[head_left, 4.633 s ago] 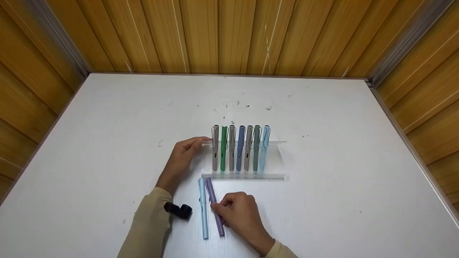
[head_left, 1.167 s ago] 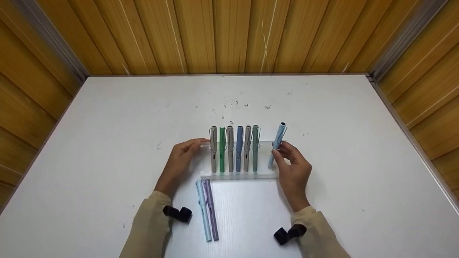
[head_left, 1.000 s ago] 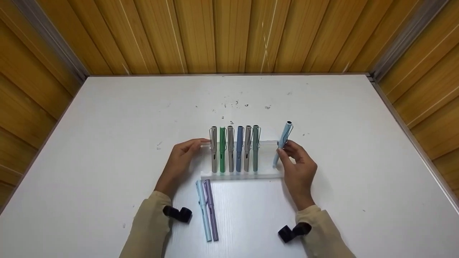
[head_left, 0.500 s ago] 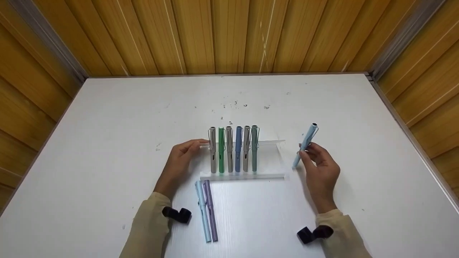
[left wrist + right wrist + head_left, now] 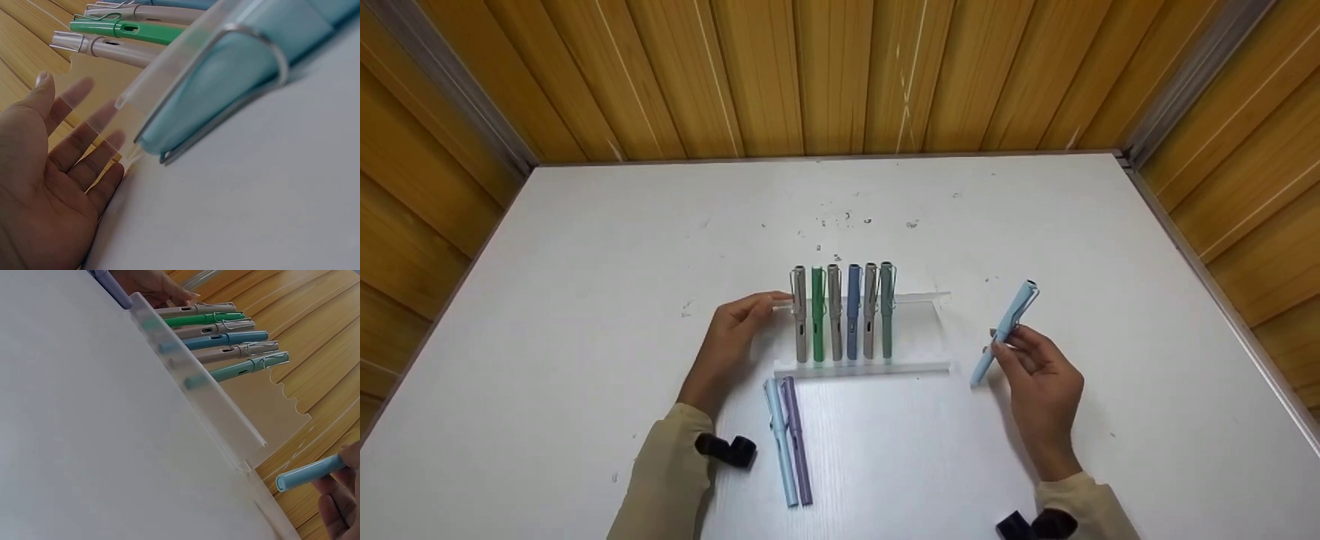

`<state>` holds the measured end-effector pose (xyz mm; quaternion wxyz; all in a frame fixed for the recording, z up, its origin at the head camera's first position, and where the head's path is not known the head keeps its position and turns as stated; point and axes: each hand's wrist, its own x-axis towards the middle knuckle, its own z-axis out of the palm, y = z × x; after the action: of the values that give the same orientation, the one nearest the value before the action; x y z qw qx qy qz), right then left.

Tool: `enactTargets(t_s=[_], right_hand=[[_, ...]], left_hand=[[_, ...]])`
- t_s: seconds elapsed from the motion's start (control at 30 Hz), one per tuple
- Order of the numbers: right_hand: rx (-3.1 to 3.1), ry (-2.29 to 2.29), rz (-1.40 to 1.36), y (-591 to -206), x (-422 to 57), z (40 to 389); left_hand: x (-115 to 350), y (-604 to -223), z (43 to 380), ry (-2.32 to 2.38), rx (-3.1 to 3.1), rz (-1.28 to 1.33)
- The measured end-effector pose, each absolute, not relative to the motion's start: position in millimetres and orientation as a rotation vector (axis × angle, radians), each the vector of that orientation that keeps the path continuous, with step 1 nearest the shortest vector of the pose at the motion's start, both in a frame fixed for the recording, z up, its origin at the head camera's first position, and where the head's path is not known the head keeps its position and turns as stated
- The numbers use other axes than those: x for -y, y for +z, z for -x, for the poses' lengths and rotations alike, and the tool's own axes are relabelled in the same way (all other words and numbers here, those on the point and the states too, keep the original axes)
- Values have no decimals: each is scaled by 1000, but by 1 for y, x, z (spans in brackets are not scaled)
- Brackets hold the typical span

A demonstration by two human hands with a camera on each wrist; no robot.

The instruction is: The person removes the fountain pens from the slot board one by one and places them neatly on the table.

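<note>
In the head view my right hand [image 5: 1046, 394] pinches a light blue fountain pen [image 5: 1020, 304] between thumb and fingers. It is tilted, off the right end of a clear pen stand [image 5: 919, 367]. My left hand [image 5: 733, 324] is at the stand's left end; in the left wrist view its fingers [image 5: 73, 149] extend behind the clear panel. Several capped pens lean side by side in the stand: grey, green [image 5: 817, 315], grey, blue [image 5: 853, 315], grey and teal [image 5: 887, 311]. A second light blue pen [image 5: 781, 442] and a purple pen [image 5: 798, 442] lie before the stand.
The white table [image 5: 585, 300] runs back to a wood-panelled wall [image 5: 840, 75]. Black wrist devices sit on both sleeves, the left one [image 5: 727, 450] near the lying pens. The stand's right part holds no pens.
The right hand left the purple pen lying beside the light blue one, took the light blue pen from the stand's right end and carried it right, then nearer. The left hand stayed.
</note>
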<state>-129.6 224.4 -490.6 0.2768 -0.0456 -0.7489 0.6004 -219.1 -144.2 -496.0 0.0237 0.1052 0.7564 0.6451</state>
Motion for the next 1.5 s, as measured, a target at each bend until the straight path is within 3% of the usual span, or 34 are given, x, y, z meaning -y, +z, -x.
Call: enactTargets(t_s=[0.9,1.5], right_hand=[[2157,1798,138,-490,-194,102],[2409,2145,90,-488,-146,83]], left_hand=[[145,-495,218,1979,-2334,-265],[144,-495,219,1992,-2334,-260]])
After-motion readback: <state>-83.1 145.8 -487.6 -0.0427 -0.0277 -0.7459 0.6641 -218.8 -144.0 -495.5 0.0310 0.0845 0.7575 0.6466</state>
